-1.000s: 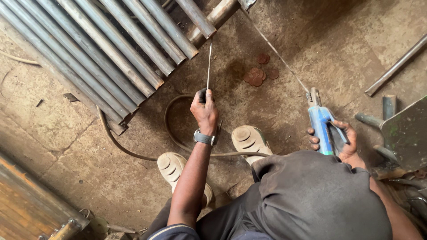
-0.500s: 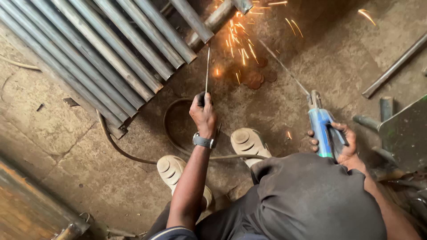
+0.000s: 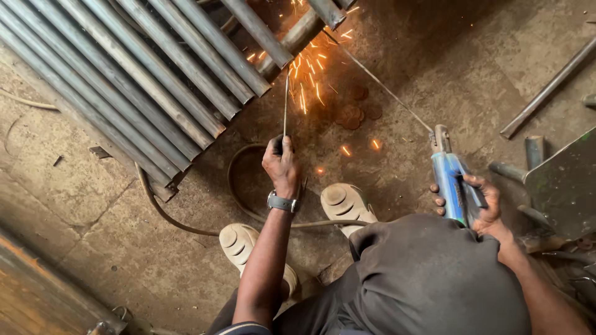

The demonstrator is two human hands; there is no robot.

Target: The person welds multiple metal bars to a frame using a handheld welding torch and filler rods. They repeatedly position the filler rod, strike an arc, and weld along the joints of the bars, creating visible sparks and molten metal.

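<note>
Sparks [image 3: 307,74] showering from the meeting point of a long welding rod [image 3: 385,90] and the ends of a rack of steel pipes [image 3: 155,80], near the top of the view.

Likely trouble from here: hot spatter landing on bare skin, on the pale shoes [image 3: 344,201], or on the cable [image 3: 186,217] looped across the concrete floor [image 3: 74,186] by the feet, with a burn or scorched insulation as the result. Also possible: a stray arc, given 2 metal tips so close together at the joint, or a wavering bead, with the electrode held so far back from its working end.

Right hand [image 3: 487,201] clamped on a blue electrode holder [image 3: 450,180], grip fully closed around the handle, welding rod running up and left to the arc. Left hand [image 3: 282,167] shut tight on the lower end of a thin metal rod [image 3: 285,105], tip raised to the pipe ends just beside the sparks. Wristwatch [image 3: 280,201] on that wrist. Both hands bare, no gloves visible.
</note>
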